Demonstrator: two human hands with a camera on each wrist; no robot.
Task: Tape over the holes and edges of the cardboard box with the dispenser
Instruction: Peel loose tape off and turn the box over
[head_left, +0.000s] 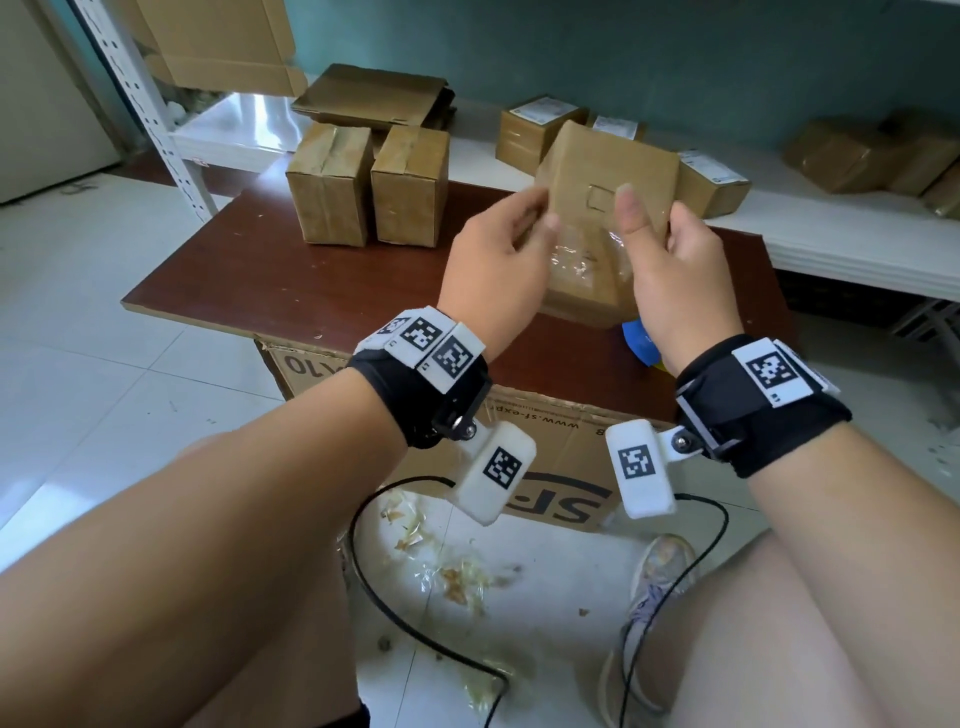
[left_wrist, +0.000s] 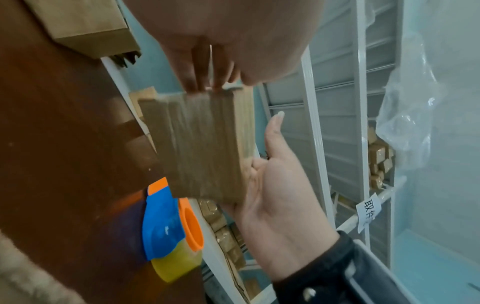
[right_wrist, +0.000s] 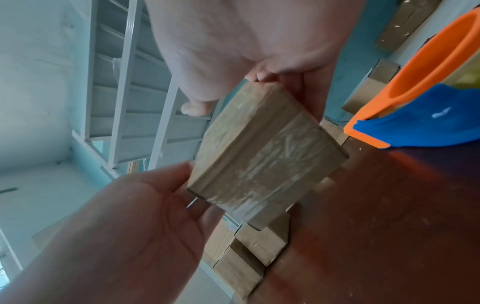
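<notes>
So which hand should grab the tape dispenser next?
Probably the right hand: the blue and orange tape dispenser lies on the table just beneath its wrist. The left hand sits farther away and could keep holding the cardboard box.

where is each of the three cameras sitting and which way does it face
Head: worn on the head, looking forward and down at the brown table; shows both forearms, the left hand and right hand holding the taped cardboard box up.
Left wrist: looks along the left palm at the box, the right hand and the tape dispenser.
Right wrist: looks along the right palm at the box, the left hand, the dispenser.
All three views share the box; both wrist views show the dispenser clearly.
</notes>
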